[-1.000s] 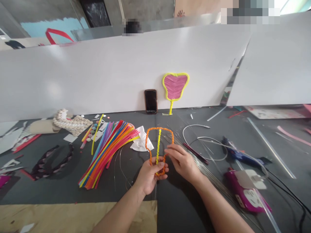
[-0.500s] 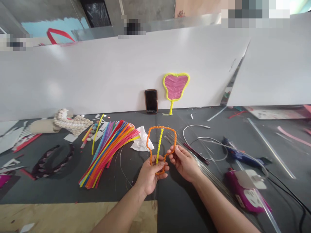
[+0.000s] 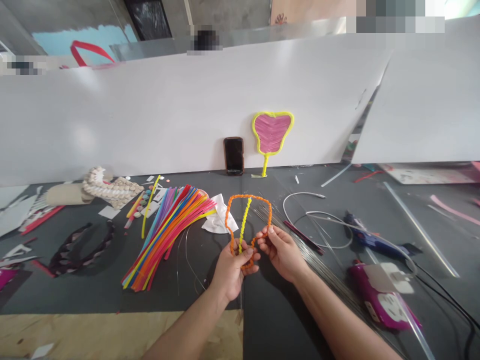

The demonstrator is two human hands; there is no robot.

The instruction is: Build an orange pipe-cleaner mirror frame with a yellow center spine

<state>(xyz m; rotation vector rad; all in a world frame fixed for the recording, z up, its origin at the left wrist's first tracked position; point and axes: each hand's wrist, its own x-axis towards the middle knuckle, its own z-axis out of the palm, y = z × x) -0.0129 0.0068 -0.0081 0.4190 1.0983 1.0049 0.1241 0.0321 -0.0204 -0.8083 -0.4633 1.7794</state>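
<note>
Between my hands is a looped frame of twisted orange pipe cleaner (image 3: 227, 214), with a twisted yellow pipe cleaner (image 3: 245, 220) running up its middle to the top edge. My left hand (image 3: 232, 267) pinches the lower left of the orange frame and the foot of the yellow strand; its fingers hide part of both. On the right side of the frame, my right hand (image 3: 282, 250) grips the orange strand between thumb and fingertips. A fan of loose coloured pipe cleaners (image 3: 165, 240) lies left of my hands, beside a crumpled white tissue (image 3: 219, 215).
Against the white partition (image 3: 168, 115) lean a phone (image 3: 234, 156) and a pink-and-yellow fan shape (image 3: 273, 132). Thin metal wires (image 3: 322, 275), a blue glue gun (image 3: 371, 239) and a magenta power strip (image 3: 386, 300) lie right. A dark braided headband (image 3: 80, 250) lies left.
The yellow strand tilts slightly more, its lower end a little further left. Both hands keep their hold on the orange frame and have barely moved.
</note>
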